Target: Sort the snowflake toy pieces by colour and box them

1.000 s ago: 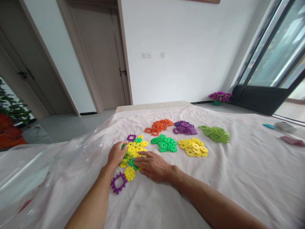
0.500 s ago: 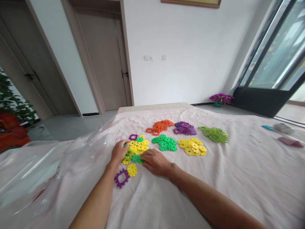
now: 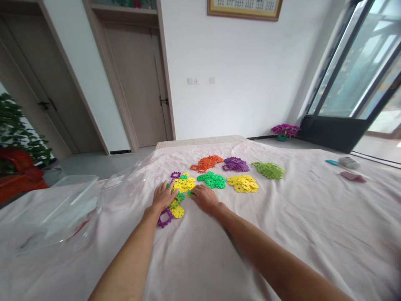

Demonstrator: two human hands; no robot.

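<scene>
My left hand (image 3: 163, 195) lies with its fingers spread over the left side of a mixed heap of plastic snowflake discs. Yellow discs (image 3: 184, 184) make up most of that heap, and green ones show among them. My right hand (image 3: 205, 198) is at the heap's right side, its fingers curled onto a green disc (image 3: 189, 193); the fingertips are partly hidden. Nearer to me, a purple square frame piece (image 3: 165, 218) lies beside a loose yellow disc (image 3: 178, 212). Another purple square piece (image 3: 176, 175) lies at the heap's far edge.
Sorted piles stand beyond and to the right: orange (image 3: 208, 163), purple (image 3: 236, 164), green (image 3: 213, 179), yellow (image 3: 243, 183) and light green (image 3: 269, 170). Clear plastic containers (image 3: 62, 209) are on the left. A white object (image 3: 349, 162) and a pink cloth (image 3: 353, 176) lie far right.
The view has tilted up slightly. My left hand has spread its fingers over the heap. The right hand has drawn a green disc a little away from the heap.
</scene>
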